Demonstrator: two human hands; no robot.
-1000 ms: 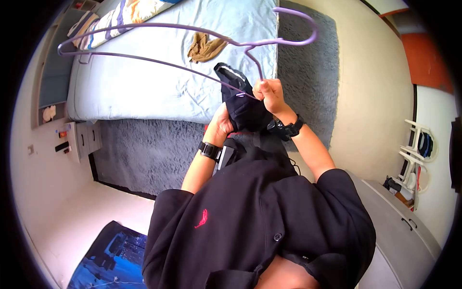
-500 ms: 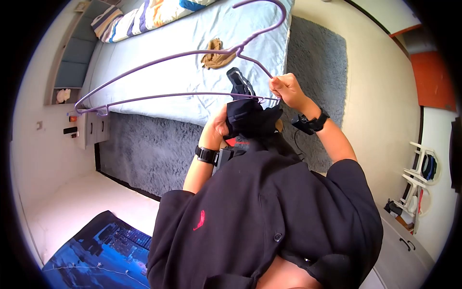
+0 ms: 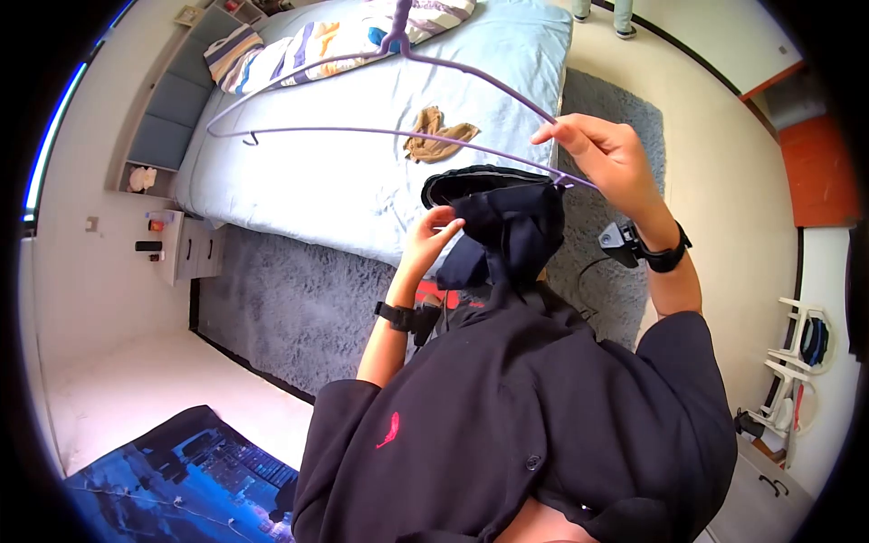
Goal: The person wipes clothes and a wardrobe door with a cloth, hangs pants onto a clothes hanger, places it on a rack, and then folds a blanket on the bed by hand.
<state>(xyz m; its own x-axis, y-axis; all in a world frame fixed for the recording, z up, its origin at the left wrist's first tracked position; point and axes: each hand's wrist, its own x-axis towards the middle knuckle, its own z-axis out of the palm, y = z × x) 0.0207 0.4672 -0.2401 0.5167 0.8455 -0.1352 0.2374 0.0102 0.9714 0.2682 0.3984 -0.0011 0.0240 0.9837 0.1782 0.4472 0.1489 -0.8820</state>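
My right hand (image 3: 611,163) is closed around the right end of a purple clothes hanger (image 3: 396,38), whose hook points away from me past the top of the view. Below it, a dark, bunched garment (image 3: 520,222) hangs in folds, with a wide band across its top. The band's right corner meets the small notch near the hanger's right end; I cannot tell whether it is hooked there. My left hand (image 3: 430,237) pinches the garment's left side, thumb and fingers close together against the cloth.
A bed (image 3: 317,181) with a light blue sheet lies ahead, bearing a brown cloth (image 3: 436,136) and a striped quilt (image 3: 317,50). Grey rug (image 3: 272,281) surrounds it. A white nightstand (image 3: 195,249) stands left. A person's legs (image 3: 623,16) show at the far edge.
The hanger has swung farther from me and its right end has risen. The garment's band has spread wider near it. My left hand has shifted its hold. A person's legs have come into view.
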